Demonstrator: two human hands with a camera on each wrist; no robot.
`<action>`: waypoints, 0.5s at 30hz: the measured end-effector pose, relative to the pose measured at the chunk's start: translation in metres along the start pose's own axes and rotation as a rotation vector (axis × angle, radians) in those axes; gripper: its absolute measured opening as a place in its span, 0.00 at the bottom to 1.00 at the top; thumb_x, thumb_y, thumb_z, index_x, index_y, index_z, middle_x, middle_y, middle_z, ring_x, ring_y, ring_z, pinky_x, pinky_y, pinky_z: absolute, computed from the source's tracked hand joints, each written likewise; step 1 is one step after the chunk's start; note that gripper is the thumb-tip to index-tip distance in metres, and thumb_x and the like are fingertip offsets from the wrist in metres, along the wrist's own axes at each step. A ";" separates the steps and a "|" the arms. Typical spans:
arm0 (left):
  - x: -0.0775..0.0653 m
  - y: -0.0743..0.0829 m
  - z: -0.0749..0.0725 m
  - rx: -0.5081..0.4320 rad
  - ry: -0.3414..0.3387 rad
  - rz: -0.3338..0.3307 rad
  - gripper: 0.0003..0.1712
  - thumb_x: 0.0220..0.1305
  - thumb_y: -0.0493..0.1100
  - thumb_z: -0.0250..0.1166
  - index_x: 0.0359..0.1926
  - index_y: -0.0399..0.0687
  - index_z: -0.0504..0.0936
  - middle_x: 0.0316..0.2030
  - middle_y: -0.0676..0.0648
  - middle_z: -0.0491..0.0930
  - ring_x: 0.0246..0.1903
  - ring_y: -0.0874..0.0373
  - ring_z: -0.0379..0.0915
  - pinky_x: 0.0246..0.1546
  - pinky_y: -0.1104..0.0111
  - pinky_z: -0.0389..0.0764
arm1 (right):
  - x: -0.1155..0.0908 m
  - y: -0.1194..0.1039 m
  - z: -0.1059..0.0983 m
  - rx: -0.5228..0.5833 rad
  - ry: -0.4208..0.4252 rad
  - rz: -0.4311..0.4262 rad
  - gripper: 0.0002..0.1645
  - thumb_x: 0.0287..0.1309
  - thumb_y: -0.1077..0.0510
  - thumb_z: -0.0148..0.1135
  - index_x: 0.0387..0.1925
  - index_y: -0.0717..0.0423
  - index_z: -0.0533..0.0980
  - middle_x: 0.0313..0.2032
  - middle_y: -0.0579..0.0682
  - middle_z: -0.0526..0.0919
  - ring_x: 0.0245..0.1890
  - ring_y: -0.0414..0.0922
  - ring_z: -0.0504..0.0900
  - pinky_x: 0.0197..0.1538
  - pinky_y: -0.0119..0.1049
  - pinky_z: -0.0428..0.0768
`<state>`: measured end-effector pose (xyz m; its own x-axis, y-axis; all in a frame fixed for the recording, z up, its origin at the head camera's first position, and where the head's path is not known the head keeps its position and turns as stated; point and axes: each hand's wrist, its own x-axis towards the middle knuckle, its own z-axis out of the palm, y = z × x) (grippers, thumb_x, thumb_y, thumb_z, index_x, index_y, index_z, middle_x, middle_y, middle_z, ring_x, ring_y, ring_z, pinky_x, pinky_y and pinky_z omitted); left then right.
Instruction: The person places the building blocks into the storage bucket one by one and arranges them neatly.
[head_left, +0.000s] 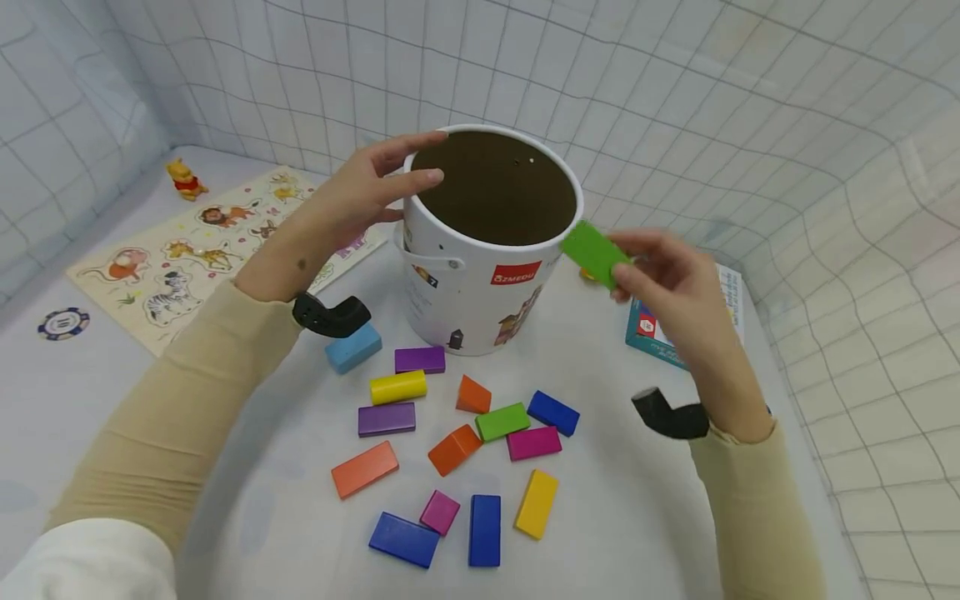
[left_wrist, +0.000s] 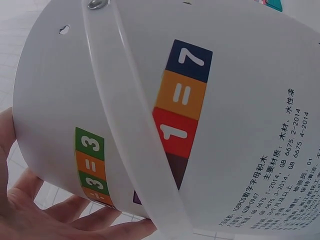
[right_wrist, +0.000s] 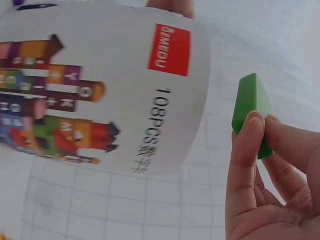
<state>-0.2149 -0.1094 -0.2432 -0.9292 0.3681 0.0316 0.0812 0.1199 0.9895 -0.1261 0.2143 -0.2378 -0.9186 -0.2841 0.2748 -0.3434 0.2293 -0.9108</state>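
A white toy-block bucket (head_left: 480,287) stands upright with its brown inside facing up. At its left rim my left hand (head_left: 375,179) holds it, some fingers reaching over the edge and others against the outer wall; in the left wrist view, fingers (left_wrist: 75,210) show beside the printed side and handle. Between thumb and fingers, my right hand (head_left: 663,271) pinches a flat green block (head_left: 595,254) just off the bucket's right rim. The right wrist view shows this green block (right_wrist: 251,102) raised beside the bucket's wall, gripped near its lower end.
Several coloured blocks lie in front of the bucket, including a yellow cylinder (head_left: 398,387) and a light blue block (head_left: 354,347). An animal puzzle board (head_left: 168,250), bear figurine (head_left: 185,179) and poker chip (head_left: 63,324) are left. A teal box (head_left: 652,337) lies behind the right hand.
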 end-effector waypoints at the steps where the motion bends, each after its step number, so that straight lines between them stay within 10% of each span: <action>1: 0.000 0.001 0.000 0.004 0.003 -0.005 0.32 0.57 0.51 0.59 0.63 0.67 0.60 0.66 0.58 0.49 0.66 0.56 0.37 0.58 0.45 0.54 | 0.012 -0.011 0.002 0.034 0.010 0.000 0.17 0.55 0.65 0.57 0.49 0.61 0.72 0.40 0.59 0.74 0.28 0.48 0.73 0.33 0.27 0.78; 15: 0.004 0.003 -0.002 0.027 -0.005 -0.040 0.33 0.57 0.53 0.59 0.63 0.68 0.60 0.66 0.57 0.47 0.66 0.54 0.38 0.57 0.47 0.58 | 0.134 -0.028 0.046 -0.212 -0.343 0.316 0.17 0.59 0.59 0.53 0.50 0.59 0.72 0.38 0.55 0.76 0.33 0.46 0.79 0.42 0.33 0.78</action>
<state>-0.2187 -0.1091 -0.2403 -0.9301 0.3673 -0.0085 0.0540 0.1597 0.9857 -0.2310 0.1265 -0.1898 -0.8791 -0.4513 -0.1536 -0.1237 0.5271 -0.8407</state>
